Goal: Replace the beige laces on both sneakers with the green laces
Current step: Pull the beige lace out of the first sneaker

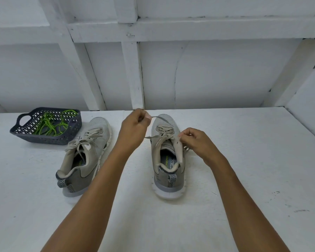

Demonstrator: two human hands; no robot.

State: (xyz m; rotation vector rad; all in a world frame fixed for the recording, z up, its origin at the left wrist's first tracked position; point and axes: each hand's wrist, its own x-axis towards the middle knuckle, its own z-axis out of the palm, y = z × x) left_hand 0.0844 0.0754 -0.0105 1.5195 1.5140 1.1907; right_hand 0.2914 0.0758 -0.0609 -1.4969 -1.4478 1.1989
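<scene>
Two grey sneakers stand on the white table, toes pointing away from me. The left sneaker (87, 153) keeps its beige lace, loosely tied. On the right sneaker (166, 157) the beige lace (157, 118) is partly pulled out. My left hand (135, 124) pinches one end of that lace, raised beside the toe. My right hand (196, 142) pinches the lace at the upper eyelets on the shoe's right side. The green laces (51, 124) lie tangled in a dark basket at the back left.
The dark perforated basket (24, 130) sits near the table's back left edge, beside the left sneaker. A white wooden framed wall (133, 75) rises directly behind the table. A white side panel (309, 113) borders the table on the right.
</scene>
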